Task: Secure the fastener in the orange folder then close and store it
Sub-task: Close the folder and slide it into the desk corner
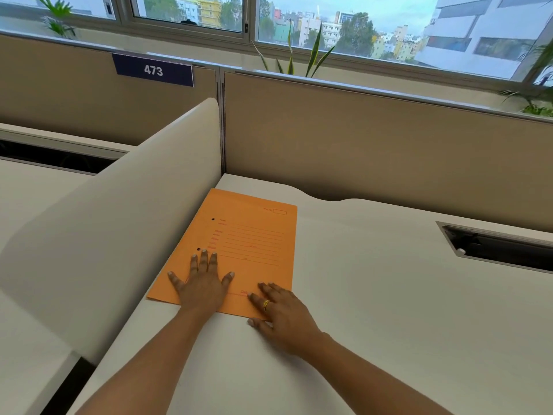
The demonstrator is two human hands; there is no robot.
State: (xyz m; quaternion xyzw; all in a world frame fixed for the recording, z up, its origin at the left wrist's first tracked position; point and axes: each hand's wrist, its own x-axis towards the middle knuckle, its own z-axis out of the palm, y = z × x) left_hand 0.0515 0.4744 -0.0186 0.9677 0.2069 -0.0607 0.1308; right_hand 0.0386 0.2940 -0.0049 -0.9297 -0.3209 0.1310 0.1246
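Note:
The orange folder [254,235] lies closed and flat on the white desk [374,295], in the far left corner against the curved side divider. Its printed cover faces up, with two small dark holes near its left edge. My left hand [203,283] rests flat on the folder's near left part, fingers spread. My right hand [281,313], wearing a gold ring, lies with its fingers on the folder's near right corner and its palm on the desk. Neither hand grips anything. The fastener is hidden inside.
A curved white divider [119,220] rises along the desk's left side. A tan partition [389,145] stands behind, with a "473" sign [153,70] at upper left. A cable slot [496,247] is cut into the desk at right.

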